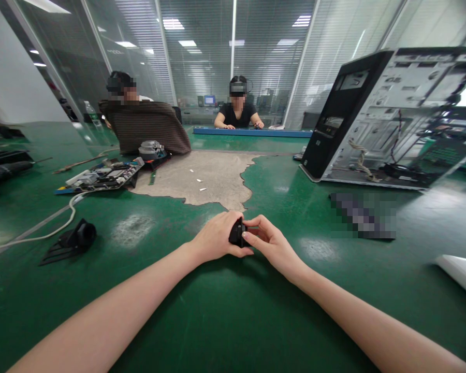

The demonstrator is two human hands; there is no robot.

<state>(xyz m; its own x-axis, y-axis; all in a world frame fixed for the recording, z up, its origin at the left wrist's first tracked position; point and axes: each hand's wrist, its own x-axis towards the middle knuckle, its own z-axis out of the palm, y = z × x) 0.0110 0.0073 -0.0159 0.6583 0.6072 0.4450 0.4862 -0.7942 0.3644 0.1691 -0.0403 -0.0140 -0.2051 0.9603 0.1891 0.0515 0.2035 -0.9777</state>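
Note:
Both hands meet around a small black boxy part (236,233) just above the green surface, its exact kind unclear. My left hand (217,233) is closed around its left side, with the thumb along the near edge. From the right, my right hand (270,238) pinches the part's edge between thumb and fingers. My palms hide much of it. To the left lies a black plastic duct-like piece (75,239) with a round opening and slatted base. On the right rests a dark flat item (361,217), blurred out.
An opened computer case (334,119) stands at the right, a white panel (464,272) nearer. Left, a circuit board (104,176) lies beside a cooler with a fan (152,150) and a pale cable (39,237). Two people sit beyond, one behind a brown draped cloth (147,124).

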